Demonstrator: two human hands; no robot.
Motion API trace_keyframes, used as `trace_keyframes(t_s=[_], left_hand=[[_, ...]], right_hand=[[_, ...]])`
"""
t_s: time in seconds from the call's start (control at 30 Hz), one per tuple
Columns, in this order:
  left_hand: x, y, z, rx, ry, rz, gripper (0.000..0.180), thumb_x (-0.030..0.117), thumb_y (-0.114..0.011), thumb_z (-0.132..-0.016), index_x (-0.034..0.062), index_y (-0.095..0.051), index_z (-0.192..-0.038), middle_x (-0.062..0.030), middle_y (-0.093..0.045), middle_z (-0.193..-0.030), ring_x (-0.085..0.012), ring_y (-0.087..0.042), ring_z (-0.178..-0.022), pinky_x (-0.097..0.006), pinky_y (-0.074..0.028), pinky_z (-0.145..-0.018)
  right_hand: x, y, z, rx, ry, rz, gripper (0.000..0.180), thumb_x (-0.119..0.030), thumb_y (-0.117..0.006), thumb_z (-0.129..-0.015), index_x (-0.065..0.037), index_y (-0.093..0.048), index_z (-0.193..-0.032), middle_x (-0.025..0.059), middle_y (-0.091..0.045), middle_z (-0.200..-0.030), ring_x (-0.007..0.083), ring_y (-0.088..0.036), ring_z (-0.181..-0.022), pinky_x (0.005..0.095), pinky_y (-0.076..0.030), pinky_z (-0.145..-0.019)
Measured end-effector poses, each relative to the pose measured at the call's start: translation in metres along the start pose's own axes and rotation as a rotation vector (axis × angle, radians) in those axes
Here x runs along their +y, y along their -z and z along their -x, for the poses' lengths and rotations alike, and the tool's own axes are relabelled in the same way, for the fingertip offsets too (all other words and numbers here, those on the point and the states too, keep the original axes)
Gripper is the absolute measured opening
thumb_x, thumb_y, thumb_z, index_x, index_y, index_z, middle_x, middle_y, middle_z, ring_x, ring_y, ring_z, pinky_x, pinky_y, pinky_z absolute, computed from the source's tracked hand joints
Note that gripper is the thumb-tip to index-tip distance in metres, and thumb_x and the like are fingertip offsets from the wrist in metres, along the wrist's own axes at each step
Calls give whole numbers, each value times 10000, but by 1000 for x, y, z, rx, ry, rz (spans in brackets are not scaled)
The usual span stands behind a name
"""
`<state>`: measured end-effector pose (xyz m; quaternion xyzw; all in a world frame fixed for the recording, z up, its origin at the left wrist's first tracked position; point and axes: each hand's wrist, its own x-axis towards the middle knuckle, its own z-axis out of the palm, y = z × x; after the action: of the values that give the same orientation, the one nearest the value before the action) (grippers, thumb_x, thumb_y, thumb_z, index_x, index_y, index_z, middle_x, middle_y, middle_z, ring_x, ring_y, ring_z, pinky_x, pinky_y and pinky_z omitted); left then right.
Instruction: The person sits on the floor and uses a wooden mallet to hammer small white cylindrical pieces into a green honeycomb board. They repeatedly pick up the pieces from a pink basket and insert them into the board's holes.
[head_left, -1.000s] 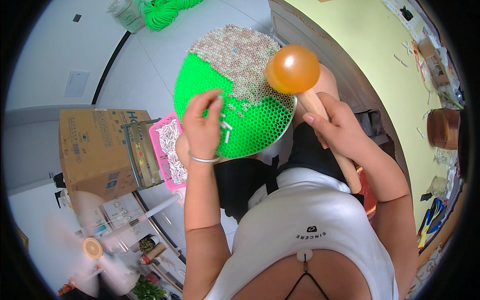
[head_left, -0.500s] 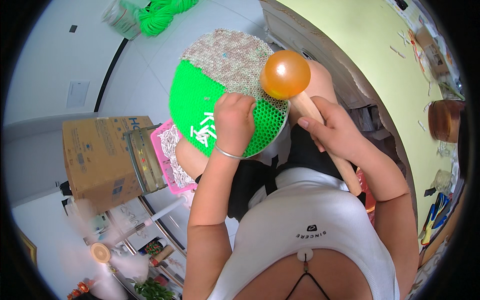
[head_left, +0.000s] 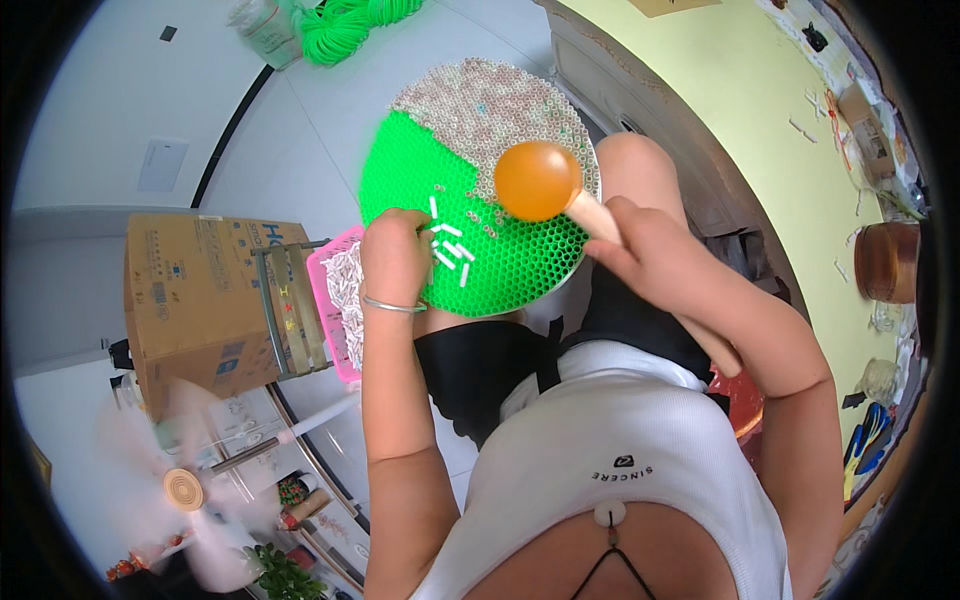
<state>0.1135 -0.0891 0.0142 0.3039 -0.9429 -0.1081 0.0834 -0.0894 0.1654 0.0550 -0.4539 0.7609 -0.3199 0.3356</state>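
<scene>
Two hands at a round green honeycomb disc resting on the lap.
Its far part is filled with pale tubes. Left hand, fingers curled, rests on its near-left edge beside loose white tubes; right hand is closed round an orange mallet above the disc.
</scene>
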Motion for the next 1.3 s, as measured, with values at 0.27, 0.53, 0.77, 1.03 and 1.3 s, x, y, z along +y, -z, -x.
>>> trace_keyframes(t_s=[0.27,0.53,0.77,1.03,1.3], left_hand=[[21,7,0,132,-84,148,154,25,-717,-785,35,-734,-938,-173,-658,-821,-354,-648,-797,-444,-527,-707],[96,-18,-19,240,-395,356,116,8,-737,-778,48,-717,-885,-125,-638,-789,-330,-634,-766,-404,-518,-686],[106,-30,-28,106,-455,202,62,5,-720,-769,38,-678,-799,-142,-622,-765,-341,-617,-742,-426,-496,-666],[111,-38,-37,77,-542,141,58,-10,-634,-709,30,-660,-744,-164,-585,-710,-362,-601,-710,-457,-481,-647],[118,-33,-39,48,-529,12,45,17,-646,-698,25,-668,-737,-168,-608,-725,-354,-628,-731,-468,-501,-670]], right_hand=[[13,16,24,59,-165,-494,332,-289,-614,-1003,35,-543,-1011,40,-547,-653,99,-510,-461,263,-423,-439],[23,12,18,47,-180,-582,309,-267,-619,-999,34,-555,-1023,38,-562,-653,107,-515,-453,265,-423,-440],[27,12,21,36,-195,-584,315,-261,-623,-993,43,-561,-1044,48,-572,-657,109,-521,-454,265,-426,-439],[21,0,18,17,-187,-562,318,-269,-627,-991,40,-562,-1036,46,-567,-648,112,-517,-445,268,-428,-436],[14,2,23,79,-233,-585,294,-268,-631,-993,17,-563,-1015,33,-547,-633,103,-504,-443,262,-412,-430]])
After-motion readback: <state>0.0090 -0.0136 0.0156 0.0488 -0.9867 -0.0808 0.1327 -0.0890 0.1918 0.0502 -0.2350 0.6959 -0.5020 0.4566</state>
